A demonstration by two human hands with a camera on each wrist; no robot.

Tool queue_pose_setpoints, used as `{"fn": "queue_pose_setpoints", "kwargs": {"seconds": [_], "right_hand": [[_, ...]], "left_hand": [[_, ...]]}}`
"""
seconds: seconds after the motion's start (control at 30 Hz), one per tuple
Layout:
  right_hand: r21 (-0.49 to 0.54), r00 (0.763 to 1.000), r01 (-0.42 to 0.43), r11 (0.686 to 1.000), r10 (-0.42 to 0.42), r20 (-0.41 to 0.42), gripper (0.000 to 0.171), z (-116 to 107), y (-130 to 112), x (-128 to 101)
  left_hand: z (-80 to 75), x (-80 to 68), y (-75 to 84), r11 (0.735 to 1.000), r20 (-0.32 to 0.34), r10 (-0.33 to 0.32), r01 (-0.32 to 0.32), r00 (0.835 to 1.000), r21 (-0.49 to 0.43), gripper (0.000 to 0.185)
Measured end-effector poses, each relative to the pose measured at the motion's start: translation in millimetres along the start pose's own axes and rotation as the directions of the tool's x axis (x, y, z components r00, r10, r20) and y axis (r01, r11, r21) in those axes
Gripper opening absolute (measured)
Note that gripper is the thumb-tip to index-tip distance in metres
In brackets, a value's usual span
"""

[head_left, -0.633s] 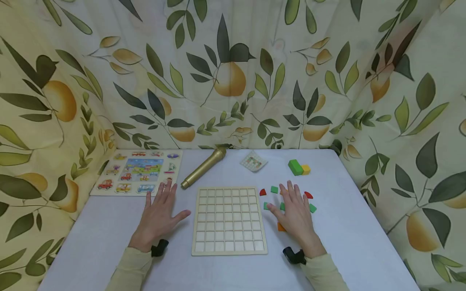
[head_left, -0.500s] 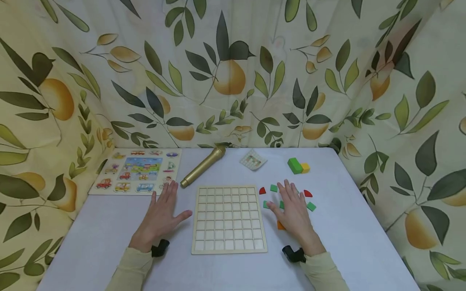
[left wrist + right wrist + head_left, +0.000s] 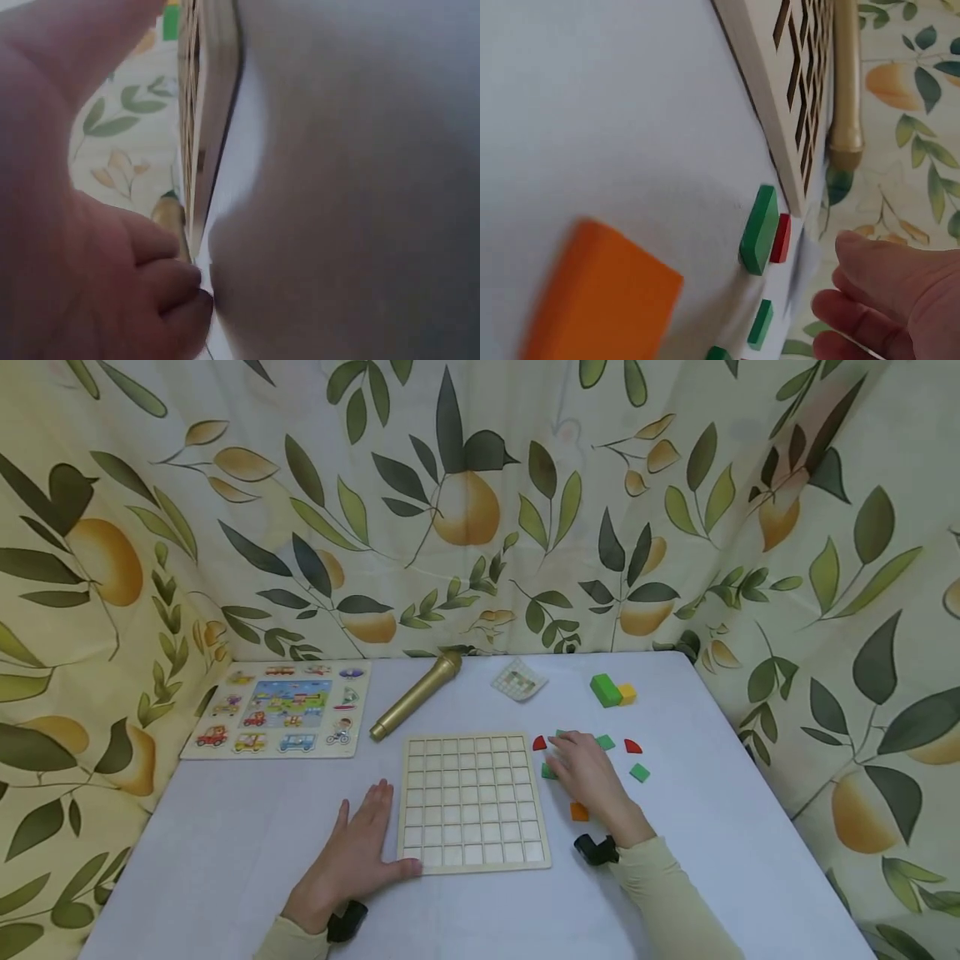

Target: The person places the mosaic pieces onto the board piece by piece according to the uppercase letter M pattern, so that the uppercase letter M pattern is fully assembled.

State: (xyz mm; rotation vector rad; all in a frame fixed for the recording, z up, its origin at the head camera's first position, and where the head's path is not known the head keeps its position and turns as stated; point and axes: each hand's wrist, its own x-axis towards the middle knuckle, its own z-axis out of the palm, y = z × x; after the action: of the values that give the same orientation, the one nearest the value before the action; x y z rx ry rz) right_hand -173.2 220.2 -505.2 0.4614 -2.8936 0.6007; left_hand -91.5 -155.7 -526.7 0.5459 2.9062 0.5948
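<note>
Grid board mid-worktop, left hand at its edge, right hand over the loose pieces.

Wooden grid board (image 3: 474, 806) lies flat, centre of the white worktop (image 3: 720, 877). Left hand (image 3: 351, 853) is spread wide, fingers straight along the board's left side, thumb at the near left corner; holds nothing. Right hand (image 3: 592, 777) is just off the board's right side, fingers loosely bent, nothing between thumb and fingers. Can't tell if its fingertips touch a piece.

Around the right hand: red quarter-round (image 3: 539, 742) near the board, a second red one farther right, several small green pieces incl. a green square (image 3: 639, 772), plus an orange piece (image 3: 579, 812) near the wrist.

Farther back: green block (image 3: 606, 691) against yellow block (image 3: 627, 694), grid-printed card (image 3: 519, 680), gold microphone (image 3: 416, 697) lying diagonal. Vehicle puzzle board (image 3: 285, 704) far left. Fruit-and-leaf curtain (image 3: 468, 510) behind.
</note>
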Motion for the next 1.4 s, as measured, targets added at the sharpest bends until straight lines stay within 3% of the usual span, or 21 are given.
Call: {"fn": "queue_pose_setpoints", "kwargs": {"seconds": [0.2, 0.43, 0.77, 0.97, 1.2, 1.4], "right_hand": [[-0.05, 0.996, 0.014, 0.999, -0.01, 0.089, 0.033, 3.4, 6.7, 34.5], [-0.11, 0.982, 0.021, 0.994, 0.001, 0.191, 0.027, 11.4, 16.5, 52.7], [-0.098, 0.984, -0.027, 0.995, 0.044, 0.173, 0.023, 15.6, 18.7, 57.5], [-0.003, 0.98, -0.06, 0.998, 0.06, 0.191, 0.025, 6.5, 2.0, 58.7], [0.1, 0.976, 0.091, 0.991, -0.109, 0.187, 0.021, -2.0, -46.6, 63.7], [0.113, 0.938, 0.256, 0.96, -0.275, 0.209, 0.019, 11.4, -87.3, 66.8]], "left_hand": [[9.1, -6.1, 3.5, 0.997, 0.08, -0.064, 0.061, 0.995, 0.044, 0.129], [6.4, -2.3, 6.3, 0.998, 0.085, -0.034, 0.031, 0.996, 0.047, 0.123], [6.0, 1.2, 4.5, 0.998, 0.103, -0.039, 0.033, 0.994, 0.062, 0.124], [6.1, -0.3, 5.2, 0.998, 0.108, -0.042, 0.037, 0.993, 0.048, 0.123], [5.6, -0.4, 5.6, 0.997, 0.108, -0.047, 0.04, 0.993, 0.066, 0.122], [5.7, -0.1, 5.4, 0.998, 0.106, -0.046, 0.04, 0.993, 0.057, 0.122]]}}
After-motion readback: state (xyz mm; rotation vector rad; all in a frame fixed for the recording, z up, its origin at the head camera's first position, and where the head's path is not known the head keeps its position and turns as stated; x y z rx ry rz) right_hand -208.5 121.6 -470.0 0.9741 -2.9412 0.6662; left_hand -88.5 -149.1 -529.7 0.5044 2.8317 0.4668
